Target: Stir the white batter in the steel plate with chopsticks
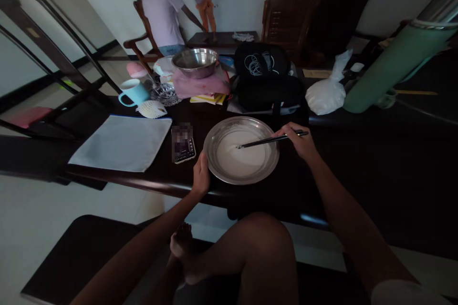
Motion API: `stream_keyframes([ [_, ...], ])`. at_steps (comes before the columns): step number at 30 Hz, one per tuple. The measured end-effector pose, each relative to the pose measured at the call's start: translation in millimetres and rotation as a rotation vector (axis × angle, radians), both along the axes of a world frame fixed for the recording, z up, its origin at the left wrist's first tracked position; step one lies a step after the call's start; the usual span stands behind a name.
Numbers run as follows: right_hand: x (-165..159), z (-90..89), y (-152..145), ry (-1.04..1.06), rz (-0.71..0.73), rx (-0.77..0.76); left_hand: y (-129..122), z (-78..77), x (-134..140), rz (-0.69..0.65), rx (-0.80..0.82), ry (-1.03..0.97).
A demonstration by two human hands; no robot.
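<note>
The metal plate sits on the dark bench, close to the near edge, and it holds a flat pool of white stuff, maybe thin batter or flour and water; the room is too dim to be sure. The left hand is at the plate's 8 o'clock side, with its fingers curled against the rim. The right hand is at 3 o'clock, and its fingers are pinched tight around a pair of dark chopsticks. The chopstick tips reach into the white stuff near the middle of the plate.

Just beside the plate at 9 o'clock lies a phone. Past the phone, also at 9 o'clock, is a flat white cloth. At about 10 o'clock, well apart, stands a blue cup. At 11 o'clock a steel bowl rests on something pink. At 12 o'clock is a black bag. At 2 o'clock sits a tied white plastic bag, with a big green bottle lying tilted next to it.

Far back in the room, two other people are near a wooden chair.
</note>
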State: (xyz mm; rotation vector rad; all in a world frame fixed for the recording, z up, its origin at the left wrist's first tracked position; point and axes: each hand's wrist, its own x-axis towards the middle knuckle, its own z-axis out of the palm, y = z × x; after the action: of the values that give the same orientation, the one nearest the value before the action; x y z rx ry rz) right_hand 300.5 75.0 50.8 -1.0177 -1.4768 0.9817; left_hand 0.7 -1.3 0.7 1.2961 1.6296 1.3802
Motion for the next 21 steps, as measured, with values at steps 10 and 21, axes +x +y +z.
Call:
stream_keyframes([
  [10,0.7,-1.4,0.8,-0.003,0.017,-0.007,-0.2,1.4,1.3,0.000,0.010,0.002],
  [21,0.3,0.2,-0.3,-0.009,0.020,-0.016,-0.4,2.5,1.3,-0.008,0.023,0.011],
])
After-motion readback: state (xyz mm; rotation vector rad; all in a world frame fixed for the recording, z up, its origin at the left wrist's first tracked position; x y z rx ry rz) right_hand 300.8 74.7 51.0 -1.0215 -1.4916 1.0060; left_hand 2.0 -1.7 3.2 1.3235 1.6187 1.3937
